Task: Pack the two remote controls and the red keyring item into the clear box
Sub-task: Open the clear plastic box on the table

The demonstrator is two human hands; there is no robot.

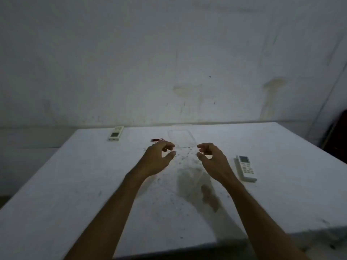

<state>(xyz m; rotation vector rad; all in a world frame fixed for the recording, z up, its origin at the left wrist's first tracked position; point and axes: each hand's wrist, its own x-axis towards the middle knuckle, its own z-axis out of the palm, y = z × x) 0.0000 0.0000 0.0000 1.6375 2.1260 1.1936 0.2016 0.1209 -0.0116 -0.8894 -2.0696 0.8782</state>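
Head cam is all I've got here and honestly nothing's packed yet as far as I can tell. The clear box (181, 137) is sitting toward the back middle of the table (75, 184), and it's so see-through I can only pick out a faint outline, so whether there's a lid on it I can't say. It looks empty to me. One remote (116, 133) is way off at the far left corner, the other remote (246, 167) is lying flat just to the right of my right hand (211, 156), and the red keyring thing (156, 140) is on the table just behind my left hand (159, 154), a bit left of the box. Both hands are hovering over the middle of the table on the near side of the box, fingers curled with a narrow gap between thumb and fingertips, holding nothing. So all three items are left to go. My guess is the keyring or the right-hand remote gets grabbed first since they're closest. There's a dark smudgy stain (197, 182) on the cloth between my arms, not in the way.
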